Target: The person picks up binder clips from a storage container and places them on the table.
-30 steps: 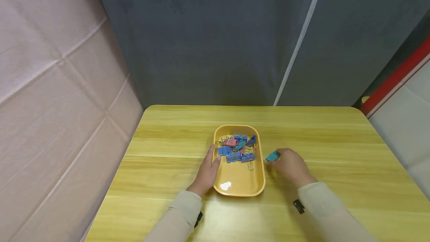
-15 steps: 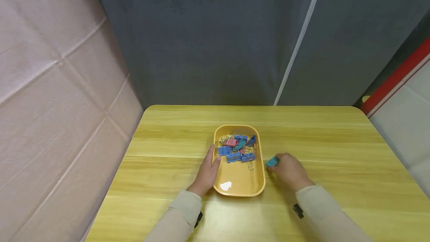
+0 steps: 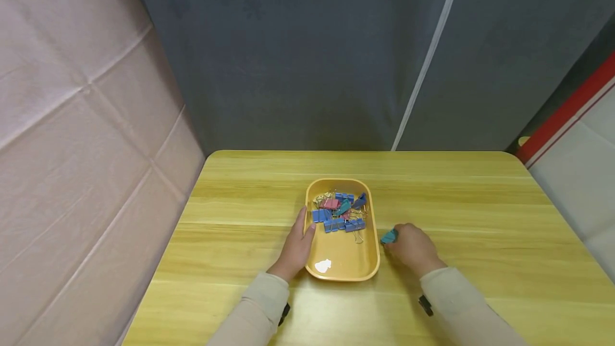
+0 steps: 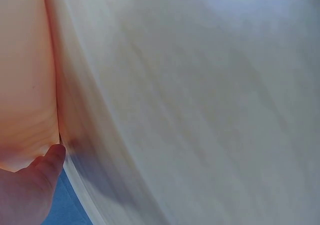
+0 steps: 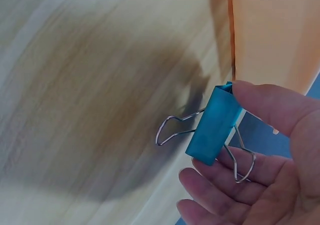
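Observation:
A teal binder clip (image 5: 215,125) is pinched between the thumb and fingers of my right hand (image 3: 414,250), just outside the right wall of a yellow-orange plastic tray (image 3: 343,268). Both of the clip's wire handles are spread out to the sides in the right wrist view. My left hand (image 3: 294,250) grips the tray's left wall, thumb over the rim. Inside, toward the far end, lies a heap of binder clips: several blue ones (image 3: 334,225), pink ones (image 3: 330,204) and a teal one (image 3: 343,207). Only part of the left hand (image 4: 37,185) shows in the left wrist view.
The tray rests on a wood-grain table (image 3: 250,191) with rounded far corners. A dark grey panel (image 3: 298,57) rises behind it. Pale cloth (image 3: 86,175) hangs along the left, and a white panel with a red edge (image 3: 572,105) is at the right.
My right hand has shifted slightly toward the near side of the table with the teal binder clip, which has turned a little. The left hand and the tray have stayed put.

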### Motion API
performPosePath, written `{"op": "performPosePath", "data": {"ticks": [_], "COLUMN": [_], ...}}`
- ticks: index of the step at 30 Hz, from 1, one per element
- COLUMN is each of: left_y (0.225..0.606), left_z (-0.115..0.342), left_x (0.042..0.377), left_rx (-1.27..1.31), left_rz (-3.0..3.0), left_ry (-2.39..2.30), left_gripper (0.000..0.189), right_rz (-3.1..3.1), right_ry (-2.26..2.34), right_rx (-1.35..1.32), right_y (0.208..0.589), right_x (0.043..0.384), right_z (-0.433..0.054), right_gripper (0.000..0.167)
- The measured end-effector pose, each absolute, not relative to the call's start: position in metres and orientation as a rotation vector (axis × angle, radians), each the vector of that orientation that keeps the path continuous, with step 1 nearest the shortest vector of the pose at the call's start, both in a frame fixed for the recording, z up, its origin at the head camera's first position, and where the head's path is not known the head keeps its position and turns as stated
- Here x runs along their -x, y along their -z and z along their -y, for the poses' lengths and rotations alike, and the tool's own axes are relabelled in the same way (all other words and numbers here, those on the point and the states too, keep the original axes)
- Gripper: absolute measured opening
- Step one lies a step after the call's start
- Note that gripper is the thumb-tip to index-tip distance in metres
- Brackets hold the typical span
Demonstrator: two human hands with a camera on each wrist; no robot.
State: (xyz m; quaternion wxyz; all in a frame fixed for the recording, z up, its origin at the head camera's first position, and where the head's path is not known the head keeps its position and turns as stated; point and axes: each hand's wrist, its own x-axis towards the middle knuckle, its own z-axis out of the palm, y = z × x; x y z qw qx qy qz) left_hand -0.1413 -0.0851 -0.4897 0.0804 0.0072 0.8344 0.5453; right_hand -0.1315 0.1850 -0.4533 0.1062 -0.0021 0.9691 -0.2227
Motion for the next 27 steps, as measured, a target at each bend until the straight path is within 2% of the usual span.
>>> {"op": "performPosePath", "data": {"ticks": [27], "left_y": [0.4879], "left_z": [0.0846], "left_x": [0.1409], "left_rx": [-0.018], "left_rz": [-2.501], "left_ry": [-1.621], "left_gripper": [0.059], "right_rz": [-2.866], "right_ry": [0.558], "right_rx": [-0.022], "right_y": [0.4629], "right_x": [0.1328], "right_z": [-0.1836], "right_gripper": [0.025]}}
